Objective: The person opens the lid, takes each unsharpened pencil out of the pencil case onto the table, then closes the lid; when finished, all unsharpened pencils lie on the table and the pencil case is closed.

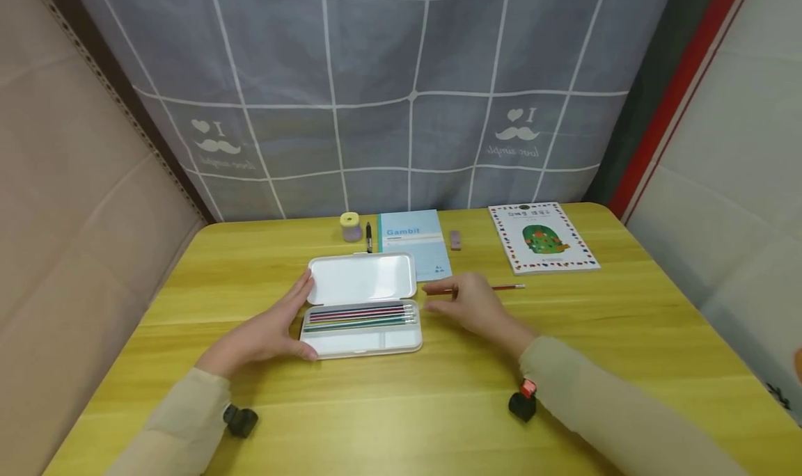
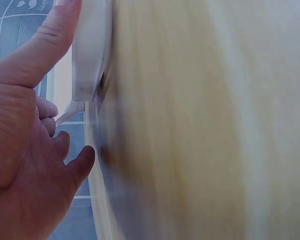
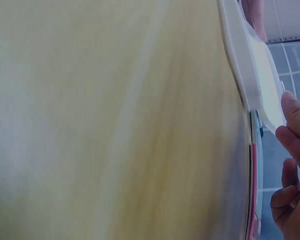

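An opened white pencil case (image 1: 351, 344) lies on the table, its lid (image 1: 363, 279) folded back. Several pencils (image 1: 360, 316) lie in its rear compartment. My left hand (image 1: 266, 333) spans the case's left side, straight fingers at the lid's edge and thumb at the front corner; in the left wrist view that thumb lies along the case (image 2: 90, 55). Right of the case, my right hand (image 1: 470, 302) hovers with thumb and index finger apart. A red pencil (image 1: 509, 287) shows behind this hand, partly hidden; no pencil is visible between the fingers in the right wrist view.
Behind the case are a yellow-topped small container (image 1: 351, 227), a black pen (image 1: 369, 238), a light blue notebook (image 1: 413, 243) and a mauve eraser (image 1: 454, 240). A white book (image 1: 544, 238) lies at the back right. A grey checked curtain (image 1: 376, 100) hangs behind the table.
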A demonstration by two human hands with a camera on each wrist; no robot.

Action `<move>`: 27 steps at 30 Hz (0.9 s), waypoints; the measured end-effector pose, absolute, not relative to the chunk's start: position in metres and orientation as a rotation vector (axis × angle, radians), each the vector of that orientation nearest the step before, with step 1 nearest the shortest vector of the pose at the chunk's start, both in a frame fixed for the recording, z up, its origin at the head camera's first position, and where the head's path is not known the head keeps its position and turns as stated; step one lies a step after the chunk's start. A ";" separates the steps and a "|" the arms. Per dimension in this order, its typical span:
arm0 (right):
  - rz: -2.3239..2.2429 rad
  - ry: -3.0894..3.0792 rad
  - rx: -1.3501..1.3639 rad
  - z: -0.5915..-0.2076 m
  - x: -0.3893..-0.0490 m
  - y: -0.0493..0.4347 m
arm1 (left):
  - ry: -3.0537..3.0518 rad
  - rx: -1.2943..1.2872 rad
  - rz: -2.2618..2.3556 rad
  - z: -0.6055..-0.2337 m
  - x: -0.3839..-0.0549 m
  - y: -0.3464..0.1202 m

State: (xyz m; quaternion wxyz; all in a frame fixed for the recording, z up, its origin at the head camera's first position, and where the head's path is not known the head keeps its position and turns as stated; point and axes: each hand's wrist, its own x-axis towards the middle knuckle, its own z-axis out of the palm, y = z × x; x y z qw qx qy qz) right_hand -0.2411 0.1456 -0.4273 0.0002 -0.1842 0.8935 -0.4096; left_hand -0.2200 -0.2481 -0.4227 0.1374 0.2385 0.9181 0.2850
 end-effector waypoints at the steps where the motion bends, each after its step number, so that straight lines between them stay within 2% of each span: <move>1: -1.284 2.797 -0.589 -0.429 -0.240 0.142 | 2.656 0.688 0.829 -0.423 -0.220 -0.248; 13: -1.206 2.750 -0.641 -0.433 -0.236 0.109 | 2.652 0.676 0.849 -0.423 -0.219 -0.248; 27: -1.069 2.858 -0.598 -0.435 -0.233 0.094 | 2.645 0.679 0.856 -0.425 -0.222 -0.250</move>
